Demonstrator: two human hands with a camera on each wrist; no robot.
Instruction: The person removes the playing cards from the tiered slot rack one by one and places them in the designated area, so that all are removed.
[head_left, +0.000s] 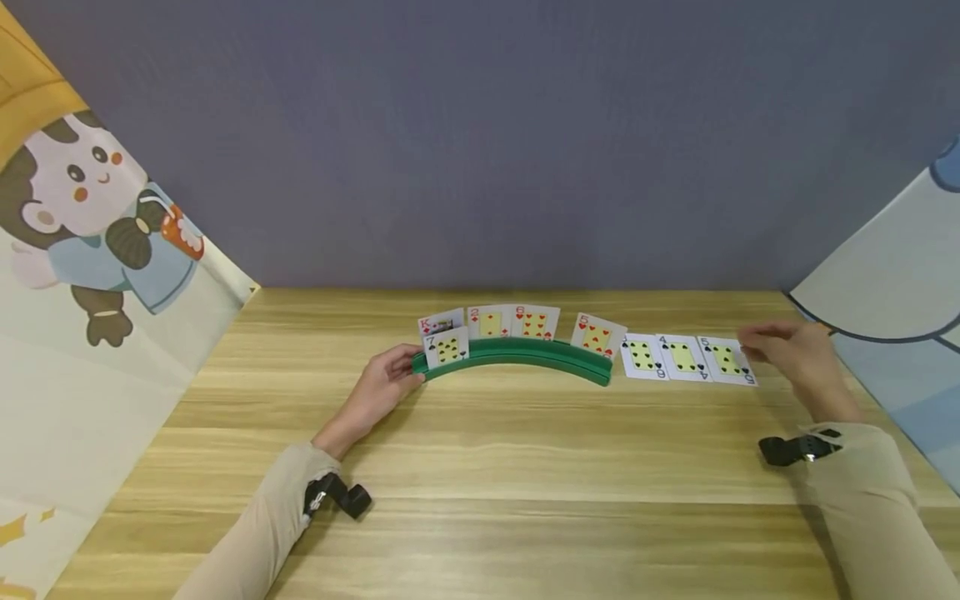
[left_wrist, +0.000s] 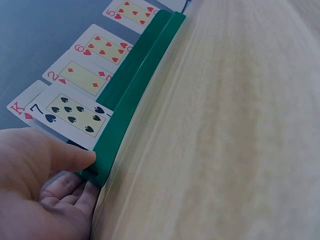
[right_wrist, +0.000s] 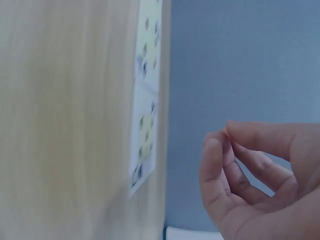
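Observation:
In the head view my left hand (head_left: pixel 381 385) grips the left end of a curved green card holder (head_left: pixel 517 350), its thumb (left_wrist: pixel 80 156) lying over the end in the left wrist view. At that end the seven of spades (head_left: pixel 447 347) stands in front of the king of diamonds (head_left: pixel 435 320). Farther along stand the two of diamonds (head_left: pixel 489 322), six of hearts (head_left: pixel 535 322) and a tilted five of hearts (head_left: pixel 597 335). My right hand (head_left: pixel 797 360) hovers by the five of spades (head_left: pixel 726 361), thumb and fingertips meeting with nothing between them.
Beside the holder's right end, the six of spades (head_left: pixel 642 357) and four of spades (head_left: pixel 682 358) lie face up on the wooden table (head_left: pixel 525 483). A grey wall (head_left: pixel 510 150) rises behind, and printed panels (head_left: pixel 112 217) flank the table.

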